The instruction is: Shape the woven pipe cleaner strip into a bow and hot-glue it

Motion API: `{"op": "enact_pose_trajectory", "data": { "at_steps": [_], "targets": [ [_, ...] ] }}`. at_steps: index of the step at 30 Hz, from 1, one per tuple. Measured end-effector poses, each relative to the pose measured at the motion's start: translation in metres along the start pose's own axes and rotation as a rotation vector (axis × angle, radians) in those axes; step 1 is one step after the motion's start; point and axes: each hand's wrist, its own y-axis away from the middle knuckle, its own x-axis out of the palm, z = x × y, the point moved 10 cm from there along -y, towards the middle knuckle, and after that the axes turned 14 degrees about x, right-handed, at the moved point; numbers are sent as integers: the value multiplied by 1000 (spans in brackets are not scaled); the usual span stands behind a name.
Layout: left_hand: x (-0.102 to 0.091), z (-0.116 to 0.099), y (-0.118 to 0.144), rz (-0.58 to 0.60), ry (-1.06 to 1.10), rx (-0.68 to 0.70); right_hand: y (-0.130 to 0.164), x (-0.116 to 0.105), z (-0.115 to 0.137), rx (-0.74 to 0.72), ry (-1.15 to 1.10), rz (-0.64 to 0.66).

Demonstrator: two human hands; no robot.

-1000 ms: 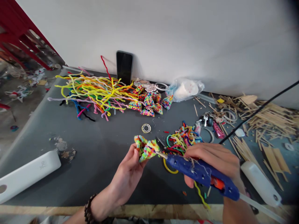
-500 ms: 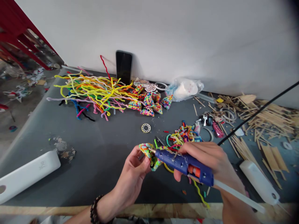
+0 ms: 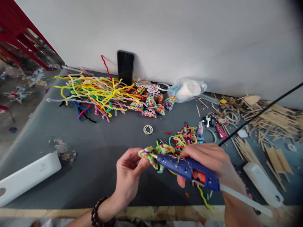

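My left hand (image 3: pixel 129 175) pinches a small multicoloured pipe-cleaner piece (image 3: pixel 151 154) above the dark table (image 3: pixel 94 157). My right hand (image 3: pixel 208 162) grips a blue glue gun (image 3: pixel 189 170) with an orange trigger and a clear glue stick out the back. The gun's metal tip touches the pipe-cleaner piece. A black cord (image 3: pixel 260 113) runs from the gun up to the right.
A pile of long coloured pipe cleaners (image 3: pixel 94 91) and several woven pieces (image 3: pixel 151 105) lie at the back by a leaning phone (image 3: pixel 125 67). Cut scraps (image 3: pixel 184 138), a ring (image 3: pixel 148 129), keys (image 3: pixel 210 121), wooden sticks (image 3: pixel 267 119), a plastic bag (image 3: pixel 188 90) and two white cases (image 3: pixel 28 176) (image 3: pixel 262 184) surround my hands.
The glue gun has swung left and its tip has come onto the pipe-cleaner piece. My left hand has turned the piece and drawn slightly nearer to me.
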Motion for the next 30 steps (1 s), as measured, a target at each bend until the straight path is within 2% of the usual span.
{"op": "enact_pose_trajectory", "data": {
  "at_steps": [4, 11, 21, 30],
  "targets": [
    [-3, 3, -2, -4, -43, 2, 0, 0, -3, 10, -28, 15],
    [-5, -6, -7, -64, -62, 65, -3, 1, -1, 7, -20, 29],
    [-4, -8, -6, -44, -30, 98, -5, 7, -5, 29, 47, 43],
    [-6, -9, -8, -69, -38, 105, -4, 4, -6, 18, 104, -2]
  ]
}}
